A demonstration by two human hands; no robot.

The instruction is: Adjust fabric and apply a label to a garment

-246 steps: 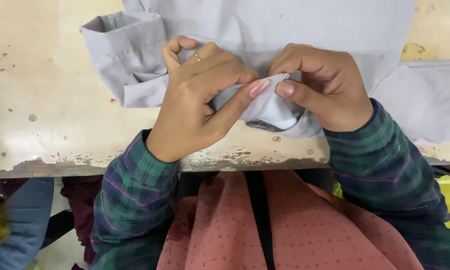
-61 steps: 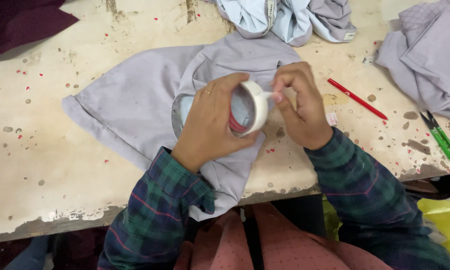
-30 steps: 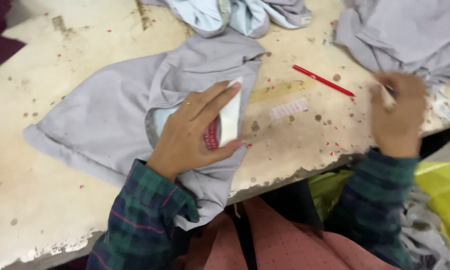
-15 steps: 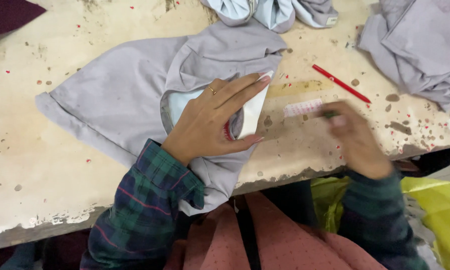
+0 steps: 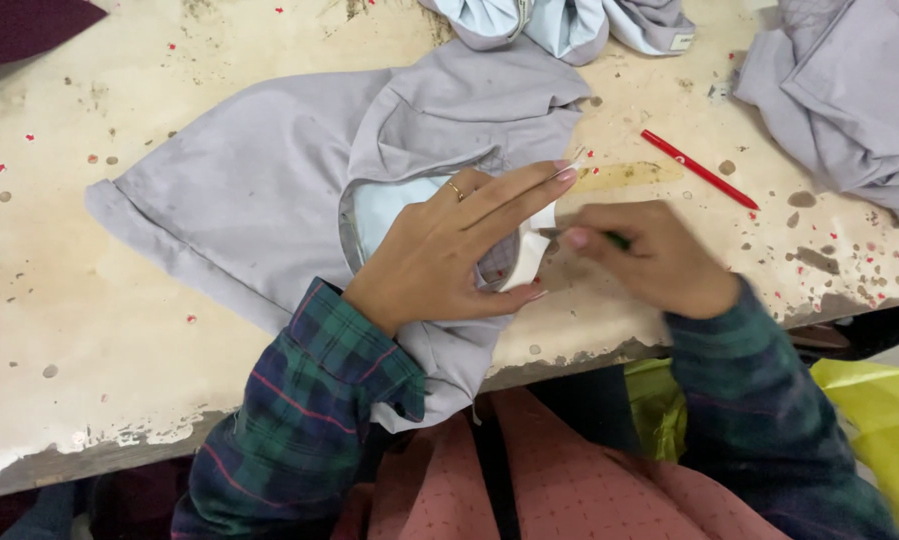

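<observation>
Head view: worn cream worktable (image 5: 89,330) seen from above, person seated at its near edge.
Surface: paint chipped and stained, dotted with dark spots and small red flecks; near edge flaked down to grey.
Left hand (image 5: 449,255): lies flat on the grey garment (image 5: 239,190), fingers closed around a roll of white tape (image 5: 527,250) stood on edge; a ring shows on one finger.
Right hand (image 5: 654,255): blurred, just right of the roll, fingers pinched at the tape's loose end; a small green item shows between them, kind unclear.
Grey garment: spread across the table's middle, pale blue lining showing at the opening under the left hand, one corner hanging over the near edge.
Red pen (image 5: 699,170): lies on bare table, beyond the right hand.
Other cloth: heap of grey fabric (image 5: 849,90) at far right; pale blue and grey pieces (image 5: 569,20) at the far edge; dark maroon cloth (image 5: 19,25) at top left.
Below table: yellow bag (image 5: 879,420) at lower right.
</observation>
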